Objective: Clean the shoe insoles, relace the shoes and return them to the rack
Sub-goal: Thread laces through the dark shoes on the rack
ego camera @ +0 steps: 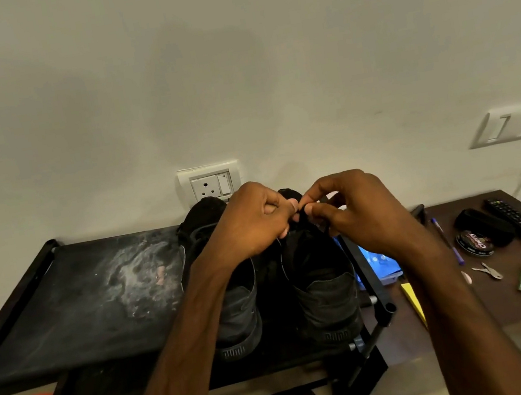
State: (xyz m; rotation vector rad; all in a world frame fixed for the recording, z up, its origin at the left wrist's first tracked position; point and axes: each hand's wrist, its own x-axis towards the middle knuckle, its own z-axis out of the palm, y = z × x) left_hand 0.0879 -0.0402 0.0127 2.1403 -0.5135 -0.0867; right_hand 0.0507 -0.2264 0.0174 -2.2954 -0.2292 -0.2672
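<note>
Pinching the thin black lace (302,216) above the right-hand sneaker (325,289), the left hand (253,222) and right hand (357,212) meet; limp, probably slippery, it is best held near its end.

Dim, soft light; wide-angle edge distortion.

My left hand (255,218) and right hand (357,212) are meeting above the right shoe (319,276), and both are pinching its black lace (303,215) between thumb and fingertips near the front. The left shoe (229,291) is sitting just beside it, and both are resting heels toward me on the dusty top shelf of the rack (80,294). A polish tin (474,243), a remote (519,221), a pen (446,239) and keys (487,270) are lying on the brown worktop (508,305) to my right.
</note>
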